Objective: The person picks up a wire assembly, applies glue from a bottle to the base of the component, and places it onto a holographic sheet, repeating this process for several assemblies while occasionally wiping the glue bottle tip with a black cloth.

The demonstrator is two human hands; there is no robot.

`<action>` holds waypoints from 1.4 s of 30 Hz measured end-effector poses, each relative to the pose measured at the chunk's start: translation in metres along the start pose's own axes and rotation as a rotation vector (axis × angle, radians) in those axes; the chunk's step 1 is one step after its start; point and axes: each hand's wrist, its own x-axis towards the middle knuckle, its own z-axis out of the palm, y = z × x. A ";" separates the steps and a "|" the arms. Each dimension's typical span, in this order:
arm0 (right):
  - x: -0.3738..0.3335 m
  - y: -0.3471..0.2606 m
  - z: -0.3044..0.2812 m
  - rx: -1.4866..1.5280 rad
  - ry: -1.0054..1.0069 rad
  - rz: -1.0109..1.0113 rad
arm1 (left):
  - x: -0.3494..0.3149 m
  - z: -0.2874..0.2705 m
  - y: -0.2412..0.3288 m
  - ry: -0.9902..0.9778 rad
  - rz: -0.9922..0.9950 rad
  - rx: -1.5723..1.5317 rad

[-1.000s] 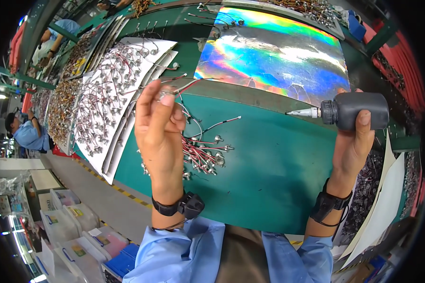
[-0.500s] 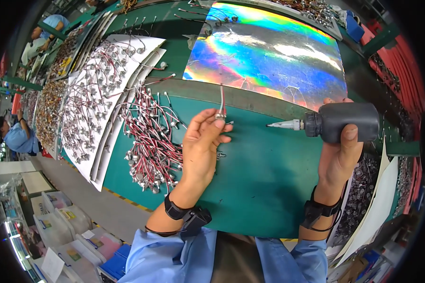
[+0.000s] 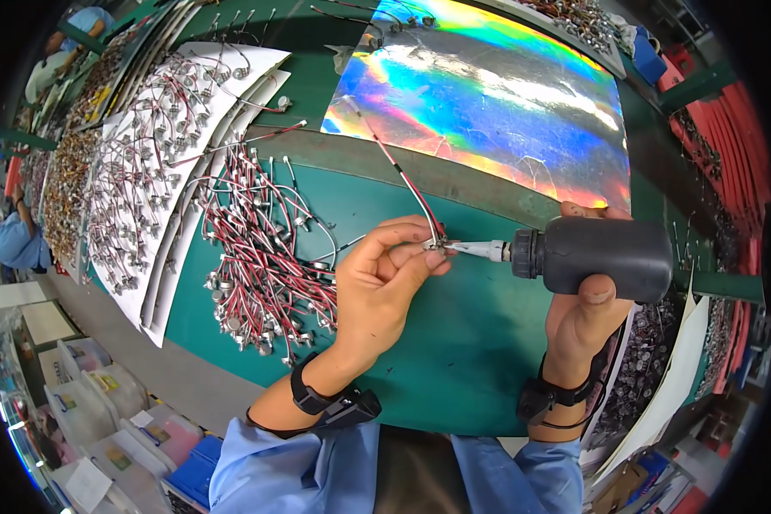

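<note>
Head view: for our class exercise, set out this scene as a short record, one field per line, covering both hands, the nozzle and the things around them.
Left hand: pinching a small wired metal part
Right hand: gripping a dark bottle, held sideways
Nozzle: pointing left, tip at the metal part; contact cannot be told
Work surface: green bench top
Left of left hand: tangled pile of wired pieces
Beyond the hands: shiny rainbow-coloured sheet
Farther left: white boards bearing more wired pieces
</note>
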 end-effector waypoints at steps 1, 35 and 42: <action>0.000 -0.001 0.001 -0.004 -0.002 -0.001 | 0.000 0.000 0.000 -0.008 0.011 0.003; -0.001 -0.001 0.004 -0.059 0.041 -0.020 | 0.001 0.001 0.003 -0.080 0.017 -0.023; -0.001 -0.001 0.001 -0.073 0.040 -0.021 | 0.001 0.002 0.004 -0.081 -0.001 -0.028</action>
